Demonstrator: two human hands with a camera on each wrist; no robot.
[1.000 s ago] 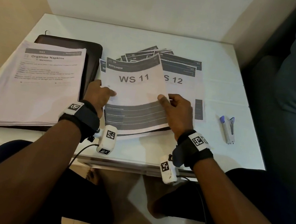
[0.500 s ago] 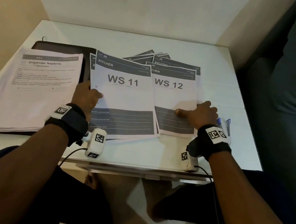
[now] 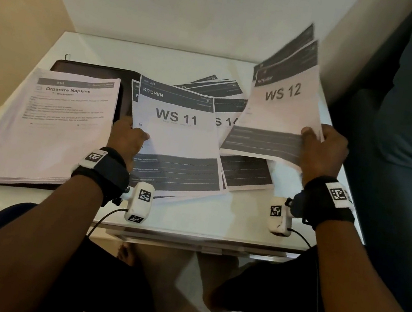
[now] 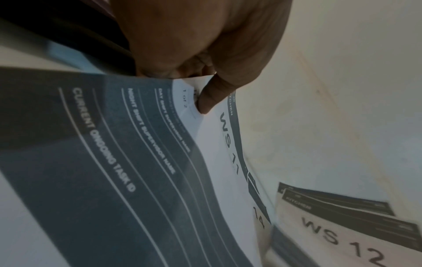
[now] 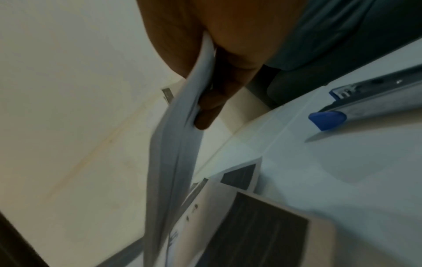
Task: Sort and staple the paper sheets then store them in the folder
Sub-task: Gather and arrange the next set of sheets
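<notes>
Sheets everywhere on the white table [image 3: 194, 67], and the biggest pile is the thick stack [image 3: 50, 126] headed "Organize Napkins" at the left, lying on top of the dark folder [image 3: 91, 70], whose far edge and right side peek out beyond it. Centre table, the WS 11 sheets [image 3: 178, 135] lie flat, KITCHEN banner at the far end, overlapping the spread of other sheets [image 3: 221, 85] fanned out behind and to the right, one of them showing "WS 14" just past the WS 11 edge. Up in the air on the right, the WS 12 sheets [image 3: 280, 108] are lifted clear of the table and tilted, a few pages together, their top corners splayed and blurred. Right hand [image 3: 324, 153] has them pinched at the lower right edge, thumb on the front, fingers [image 5: 205, 115] curled behind the pages. Left hand [image 3: 126, 138] is down at the left edge of WS 11, thumb [image 4: 207, 101] laid on top of the page and the fingers tucked below the edge, gripping it. Smallest of all, the stapler [image 5: 365, 101], blue-tipped and metal, lies on the table beside the right hand, seen only from the right wrist.
</notes>
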